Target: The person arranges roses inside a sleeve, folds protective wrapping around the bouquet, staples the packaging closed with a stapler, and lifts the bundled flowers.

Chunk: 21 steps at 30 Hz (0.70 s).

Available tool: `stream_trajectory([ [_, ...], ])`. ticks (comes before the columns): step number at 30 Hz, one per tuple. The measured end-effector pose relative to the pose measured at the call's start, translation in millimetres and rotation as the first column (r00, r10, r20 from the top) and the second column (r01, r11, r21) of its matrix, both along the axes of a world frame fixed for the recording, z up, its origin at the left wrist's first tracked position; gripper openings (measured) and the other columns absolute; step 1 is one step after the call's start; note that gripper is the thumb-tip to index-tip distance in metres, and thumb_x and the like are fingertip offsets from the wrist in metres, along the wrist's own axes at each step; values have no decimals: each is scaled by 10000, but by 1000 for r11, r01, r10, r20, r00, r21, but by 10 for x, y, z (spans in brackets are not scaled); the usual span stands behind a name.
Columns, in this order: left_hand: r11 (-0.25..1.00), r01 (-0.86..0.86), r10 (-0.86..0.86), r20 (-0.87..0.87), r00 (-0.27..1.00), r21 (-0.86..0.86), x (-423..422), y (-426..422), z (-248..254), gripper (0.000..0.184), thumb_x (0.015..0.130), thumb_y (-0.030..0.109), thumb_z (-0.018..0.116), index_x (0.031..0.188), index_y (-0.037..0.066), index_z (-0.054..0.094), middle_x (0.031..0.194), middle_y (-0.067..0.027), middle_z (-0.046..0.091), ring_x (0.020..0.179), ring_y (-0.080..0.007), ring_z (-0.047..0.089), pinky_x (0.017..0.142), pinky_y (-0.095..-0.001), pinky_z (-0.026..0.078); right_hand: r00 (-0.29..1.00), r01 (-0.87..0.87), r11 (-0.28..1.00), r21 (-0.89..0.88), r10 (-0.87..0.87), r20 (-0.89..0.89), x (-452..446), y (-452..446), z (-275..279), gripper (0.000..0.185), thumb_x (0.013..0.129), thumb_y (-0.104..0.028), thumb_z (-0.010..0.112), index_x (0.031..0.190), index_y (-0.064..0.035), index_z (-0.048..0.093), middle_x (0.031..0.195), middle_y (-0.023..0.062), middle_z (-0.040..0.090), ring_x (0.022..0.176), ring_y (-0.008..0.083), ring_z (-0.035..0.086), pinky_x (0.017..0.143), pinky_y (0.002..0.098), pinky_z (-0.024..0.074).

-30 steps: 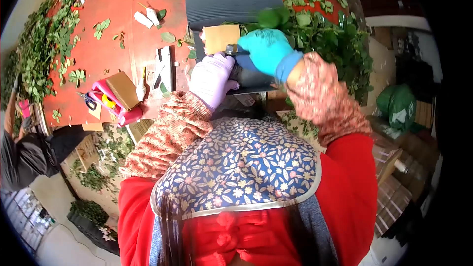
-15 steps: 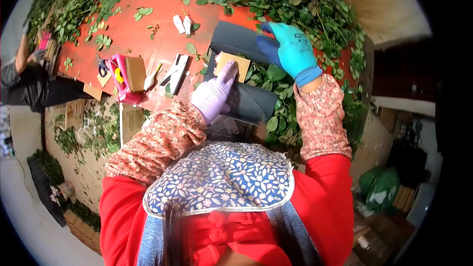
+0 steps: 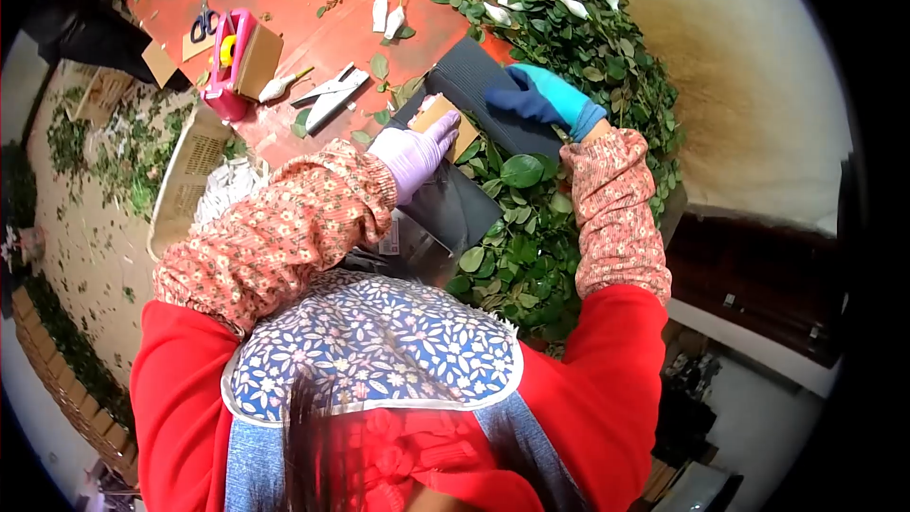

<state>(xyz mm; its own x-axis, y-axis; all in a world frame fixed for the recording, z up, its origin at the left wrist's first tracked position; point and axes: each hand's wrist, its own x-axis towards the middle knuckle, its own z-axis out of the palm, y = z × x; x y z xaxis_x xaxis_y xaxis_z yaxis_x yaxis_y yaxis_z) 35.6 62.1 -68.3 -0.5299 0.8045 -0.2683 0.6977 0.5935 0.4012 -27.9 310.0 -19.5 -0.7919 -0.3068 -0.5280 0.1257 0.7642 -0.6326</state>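
My left hand (image 3: 415, 154), in a thin lilac glove, rests with its fingers on a tan cardboard piece (image 3: 462, 137). The cardboard lies on leafy green stems (image 3: 521, 171) between two flaps of a dark corrugated sheet (image 3: 483, 85). The lower flap (image 3: 460, 211) lies below my left hand. On the upper flap, my right hand (image 3: 545, 100), in a blue and teal glove, lies with its thumb apart from the other fingers. Pale pink bits show at the cardboard's upper left edge, partly hidden.
On the red table (image 3: 313, 28) are a pink tape dispenser (image 3: 230, 66), scissors (image 3: 203, 21), a white stapler-like tool (image 3: 334, 98) and wrapped white buds (image 3: 394, 21). Leafy stems (image 3: 607, 66) pile at the right. A pale basket (image 3: 185, 166) stands lower left; another person's dark clothing (image 3: 71, 19) shows upper left.
My right hand has moved from beside the cardboard onto the upper flap. My left hand keeps touching the cardboard. The view has turned, so the table and sheet appear tilted.
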Motion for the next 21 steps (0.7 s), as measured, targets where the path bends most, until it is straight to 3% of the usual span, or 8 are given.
stream_trajectory([
  [1, 1000, 1, -1, 15, 1000, -19, -8, 3, 19, 1150, 508, 35, 858, 1490, 18, 260, 1585, -87, 208, 1006, -305, 648, 808, -373, 545, 994, 12, 998, -62, -6, 107, 21, -32, -8, 536, 866, -405, 696, 1176, 22, 604, 998, 70, 676, 836, 125, 603, 768, 279, 490],
  [5, 998, -22, 24, 38, 999, -51, -18, 3, 41, 1181, 485, 62, 885, 1492, 58, 269, 1561, -78, 265, 1003, -303, 649, 821, -380, 545, 984, -44, 994, -103, 26, -174, 256, -158, -151, 275, 916, -234, 659, 1064, -2, 668, 793, 43, 686, 662, 105, 585, 618, 301, 494],
  [6, 999, -18, 18, 14, 1000, -44, -27, 9, 2, 1183, 478, 66, 889, 1490, 65, 276, 1553, -77, 284, 999, -305, 651, 827, -380, 546, 933, -168, 986, 23, 166, -319, 293, -233, -46, 281, 865, -299, 671, 1041, -80, 678, 826, 142, 680, 729, 270, 667, 670, 375, 512],
  [8, 998, -41, 44, 64, 997, -43, -77, 24, -49, 1178, 483, 81, 891, 1487, 62, 276, 1512, -100, 353, 984, -313, 656, 809, -379, 555, 780, -276, 952, 132, 302, -548, 372, -349, -18, 190, 862, -272, 664, 921, -91, 667, 750, 145, 643, 692, 326, 642, 619, 419, 488],
  [12, 968, -230, 232, -9, 973, 100, -84, 73, -246, 651, 767, 177, 728, 1368, 131, 485, 832, -80, 718, 743, -290, 704, 656, -397, 559, 683, -282, 899, 334, 433, -588, 586, -607, 54, 188, 871, -283, 635, 798, -111, 609, 722, 155, 618, 674, 349, 627, 592, 467, 475],
  [14, 977, -27, 24, -16, 1000, -210, -119, 75, -89, 559, 743, 181, 756, 1270, 118, 580, 831, -99, 713, 721, -290, 697, 635, -408, 549, 664, -258, 918, 301, 395, -635, 699, -709, -178, 203, 882, -293, 614, 796, -112, 588, 712, 145, 620, 661, 355, 623, 585, 474, 475],
  [15, 987, 21, -28, -43, 999, -161, -116, 58, -165, 327, 720, 208, 784, 1009, 76, 708, 810, -90, 710, 713, -280, 684, 644, -428, 539, 648, -232, 885, 404, 451, -614, 790, -784, -197, 175, 877, -271, 601, 799, -116, 578, 696, 131, 619, 646, 363, 618, 581, 476, 475],
  [21, 999, 12, -16, 87, 996, 49, -277, -326, -283, 471, 549, 313, 865, 925, 67, 725, 847, -137, 691, 844, -346, 673, 758, -433, 535, 593, -182, 839, 513, 509, -623, 883, -1032, -470, 119, 822, -193, 612, 812, -97, 543, 636, 107, 589, 597, 313, 612, 541, 429, 467],
])
